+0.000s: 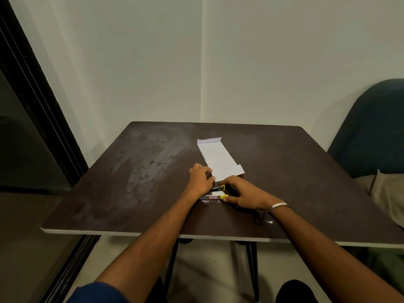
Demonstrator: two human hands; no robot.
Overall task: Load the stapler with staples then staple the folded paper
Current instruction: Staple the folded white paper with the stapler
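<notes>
My left hand [200, 179] and right hand [242, 194] both grip the opened stapler [215, 193]; I should steady its base before seating staples squarely.

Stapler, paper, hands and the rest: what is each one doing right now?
Stapler: lying on the table, looks opened up, yellow parts showing.
Paper: folded, flat on the table, not in any grip.
Left hand: curled on the stapler's far end.
Right hand: fingers on the stapler's yellow end.
Bracelet: on the right wrist.
Table: dark, smudged.
Chair: nobody on it.
</notes>
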